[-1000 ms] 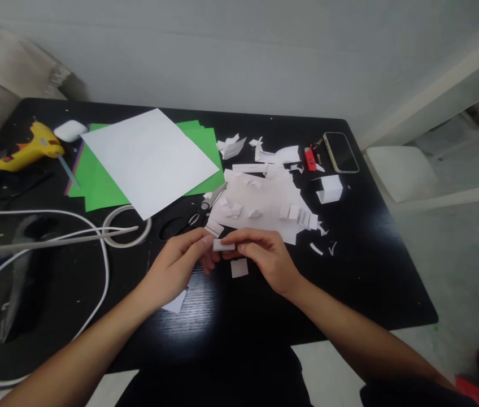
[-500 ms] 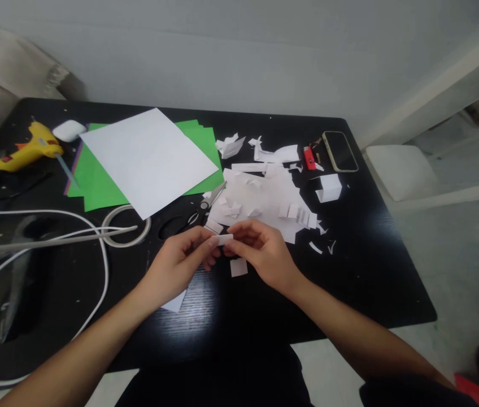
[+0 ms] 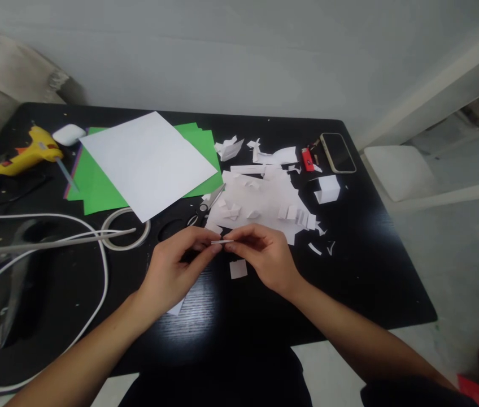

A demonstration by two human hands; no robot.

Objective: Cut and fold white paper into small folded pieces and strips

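Between my two hands is a small piece of white paper (image 3: 222, 242), seen nearly edge-on as a thin strip. My left hand (image 3: 180, 257) pinches its left end between thumb and fingers. At the right end, my right hand (image 3: 265, 254) grips it the same way. Just below the fingers a small white paper square (image 3: 238, 269) lies on the black table. Behind the hands, a large white sheet (image 3: 260, 198) carries several folded paper bits. Scissors (image 3: 205, 206) lie at its left edge, their handles partly hidden behind my left hand.
Green sheets (image 3: 104, 195) with a white sheet (image 3: 150, 164) on top lie back left, near a yellow glue gun (image 3: 31, 152). A white cable (image 3: 106, 271) loops at left beside a tape roll (image 3: 148, 234). A red lighter (image 3: 308, 160) and phone (image 3: 338, 152) lie back right.
The small paper piece has been tilted, from showing its flat face to showing mostly its edge. Both hands still hold it in nearly the same place.
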